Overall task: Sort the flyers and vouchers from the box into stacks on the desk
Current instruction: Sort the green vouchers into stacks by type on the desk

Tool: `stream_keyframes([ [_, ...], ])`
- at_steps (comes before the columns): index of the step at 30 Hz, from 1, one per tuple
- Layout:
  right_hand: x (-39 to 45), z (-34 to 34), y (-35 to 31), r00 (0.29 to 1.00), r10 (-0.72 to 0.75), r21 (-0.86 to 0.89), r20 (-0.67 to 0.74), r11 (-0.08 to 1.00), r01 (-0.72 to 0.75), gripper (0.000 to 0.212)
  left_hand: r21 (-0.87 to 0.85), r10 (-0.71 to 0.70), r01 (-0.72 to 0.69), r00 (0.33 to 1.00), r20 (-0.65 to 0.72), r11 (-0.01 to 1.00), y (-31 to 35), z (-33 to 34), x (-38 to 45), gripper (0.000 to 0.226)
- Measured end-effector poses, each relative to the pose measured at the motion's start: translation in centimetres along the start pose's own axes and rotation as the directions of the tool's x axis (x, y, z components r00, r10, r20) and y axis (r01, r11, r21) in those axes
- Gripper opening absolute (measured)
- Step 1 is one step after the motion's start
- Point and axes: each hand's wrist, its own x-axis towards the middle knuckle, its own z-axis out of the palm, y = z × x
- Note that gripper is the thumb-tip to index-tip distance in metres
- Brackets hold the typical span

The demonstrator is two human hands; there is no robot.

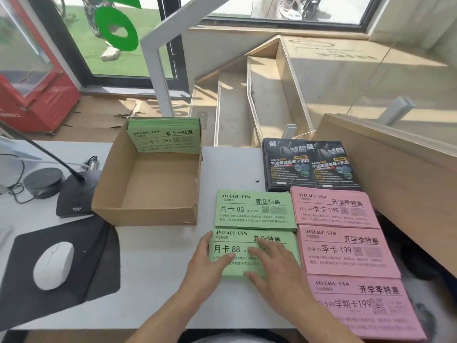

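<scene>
The flyers and vouchers are mostly out of the cardboard box (pixel 148 174) and laid on the white desk (pixel 158 268) to its right. Two dark flyer stacks (pixel 310 164) sit side by side at the back. In front of them are two stacks of green vouchers, the far green stack (pixel 253 210) and the near green stack (pixel 257 253), and to their right three pink voucher stacks (pixel 346 246) in a column running toward the desk's front edge.

The left hand (pixel 210 261) lies flat against the near green stack's left edge, and the right hand (pixel 274 266) rests flat on top of it, fingers spread. Neither hand grips anything; they look to be squaring the pile.

Left to do, I'd say: one bundle of green vouchers (pixel 164 136), with a different headline, leans against the box's back wall. The rest of the box floor looks bare, so the sort seems close to finished.
</scene>
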Motion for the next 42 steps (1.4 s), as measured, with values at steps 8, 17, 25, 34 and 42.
stream_keyframes([
  [8,0.1,-0.3,1.3,1.000,0.027,-0.011,-0.003,1.000,-0.027,0.042,0.276,0.113,-0.121,0.993,0.046,0.954,-0.4,0.6,-0.4,0.085],
  [17,0.7,-0.9,0.5,0.998,0.064,0.031,-0.023,0.998,-0.063,0.033,0.371,0.347,-0.317,0.938,-0.017,0.873,-0.1,0.9,-0.9,0.056],
  [25,6.9,-3.1,-4.2,0.998,0.055,0.219,0.028,0.974,-0.059,0.032,0.408,0.743,-0.657,0.664,-0.085,0.634,5.8,-4.8,1.4,0.033],
  [34,23.0,-3.5,-13.8,0.998,-0.054,0.328,-0.031,0.943,0.061,0.055,0.673,0.703,-0.448,0.695,-0.151,0.588,11.5,-16.2,12.5,0.055],
  [42,33.1,-0.9,-15.4,0.990,-0.108,-0.034,0.095,0.993,0.111,0.072,0.757,0.635,-0.359,0.767,-0.094,0.546,11.9,-20.4,19.9,0.074],
])
